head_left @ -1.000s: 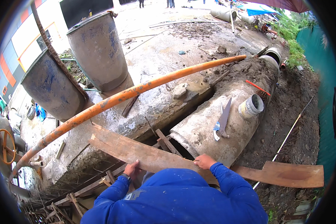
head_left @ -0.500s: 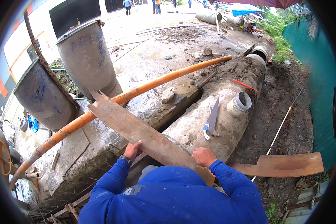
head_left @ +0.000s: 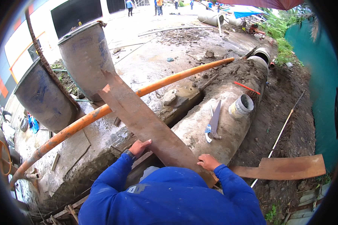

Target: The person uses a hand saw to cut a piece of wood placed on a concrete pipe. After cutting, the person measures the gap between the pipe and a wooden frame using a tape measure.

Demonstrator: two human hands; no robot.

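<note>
A long, flat wooden plank (head_left: pixel 150 123) with a split, jagged far end slants from near my body out across the orange pipe (head_left: pixel 90 117). My left hand (head_left: pixel 139 147) grips its left edge, thumb over the top face. On the right edge, nearer my body, my right hand (head_left: pixel 208 162) holds it with the fingers curled; its near end is partly hidden by my blue sleeve and torso. Beyond my right hand, a handsaw (head_left: pixel 214 122) with a white and blue handle lies on the big concrete pipe (head_left: pixel 229 138). A grey, dirty bucket (head_left: pixel 241 106) stands beside it.
Two large drums (head_left: pixel 87 56) stand at the left. A dark gap (head_left: pixel 186 108) separates the concrete slab from the concrete pipe. A red stick (head_left: pixel 247 87) rests on the pipe. Another curved board (head_left: pixel 289 167) lies at right, across a thin white pole (head_left: pixel 281 129). Several people stand far off.
The plank's far end has swung to the right and away, now overlapping the nearer drum. Both hands have shifted slightly right along with it, still holding its edges.
</note>
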